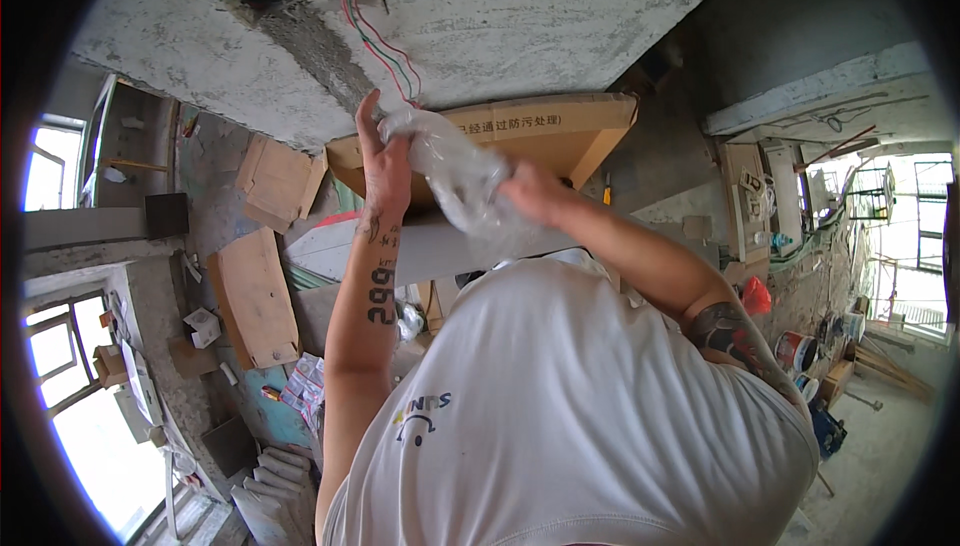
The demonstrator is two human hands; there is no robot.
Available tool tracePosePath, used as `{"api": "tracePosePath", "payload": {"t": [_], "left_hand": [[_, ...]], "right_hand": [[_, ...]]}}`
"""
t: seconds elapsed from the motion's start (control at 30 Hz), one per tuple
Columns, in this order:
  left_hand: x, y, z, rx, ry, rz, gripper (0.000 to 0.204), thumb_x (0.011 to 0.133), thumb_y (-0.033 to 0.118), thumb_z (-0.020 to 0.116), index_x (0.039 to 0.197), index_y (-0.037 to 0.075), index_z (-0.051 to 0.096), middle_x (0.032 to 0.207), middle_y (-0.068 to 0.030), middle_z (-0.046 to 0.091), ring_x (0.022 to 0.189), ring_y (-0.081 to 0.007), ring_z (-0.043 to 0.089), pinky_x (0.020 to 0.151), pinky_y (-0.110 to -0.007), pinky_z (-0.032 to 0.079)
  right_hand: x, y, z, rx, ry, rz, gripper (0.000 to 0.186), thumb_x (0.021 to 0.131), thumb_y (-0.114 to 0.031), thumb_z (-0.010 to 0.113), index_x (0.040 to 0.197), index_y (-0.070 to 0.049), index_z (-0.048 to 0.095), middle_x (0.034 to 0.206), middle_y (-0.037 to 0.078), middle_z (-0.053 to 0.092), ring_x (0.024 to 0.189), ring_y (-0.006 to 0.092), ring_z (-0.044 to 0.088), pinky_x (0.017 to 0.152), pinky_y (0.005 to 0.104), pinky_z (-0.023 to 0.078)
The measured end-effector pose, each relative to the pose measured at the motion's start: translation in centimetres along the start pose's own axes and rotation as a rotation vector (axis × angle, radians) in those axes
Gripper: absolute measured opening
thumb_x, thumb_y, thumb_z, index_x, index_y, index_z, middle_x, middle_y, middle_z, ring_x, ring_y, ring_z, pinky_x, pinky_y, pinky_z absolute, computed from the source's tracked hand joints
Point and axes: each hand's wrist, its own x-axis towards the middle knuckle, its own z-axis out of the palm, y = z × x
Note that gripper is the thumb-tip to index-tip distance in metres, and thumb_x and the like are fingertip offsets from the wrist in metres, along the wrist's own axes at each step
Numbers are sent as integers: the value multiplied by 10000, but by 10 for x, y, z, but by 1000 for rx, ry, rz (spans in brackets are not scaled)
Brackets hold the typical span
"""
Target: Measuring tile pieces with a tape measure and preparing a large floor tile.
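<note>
A bunched length of clear plastic wrap stretches between my two hands, over an open cardboard box. My left hand grips its upper left end; one finger sticks up, and the other fingers are partly hidden by the plastic. On the wrap's right side, my right hand is closed on the plastic, somewhat blurred. The lower part of the wrap hangs close to my white shirt. Inside the box, a pale flat panel shows below the plastic; most of it is hidden.
Red and green wires hang from a recess in the rough plaster wall ahead, ending near my left hand. Flattened cardboard lies on the floor at left, near stacked tiles. At right are a red bag and buckets.
</note>
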Motion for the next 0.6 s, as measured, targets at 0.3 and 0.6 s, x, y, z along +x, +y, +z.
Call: {"api": "tracePosePath", "payload": {"t": [0.3,0.6], "left_hand": [[-56,-71,8,-444,-473,-265,498,849,94,479,1326,60,338,1247,-97,472,1157,-222,462,964,-388,386],[-58,-89,-35,-327,-133,-517,361,882,141,426,1232,58,447,1174,-93,519,1098,-230,511,885,-354,444]], "right_hand": [[52,-3,22,35,591,-373,348,831,-111,492,1171,-36,503,1057,168,577,971,338,568,864,377,447],[0,19,40,-400,184,-347,477,774,-133,592,1231,-80,465,1209,149,480,1132,344,450,949,405,379]]}}
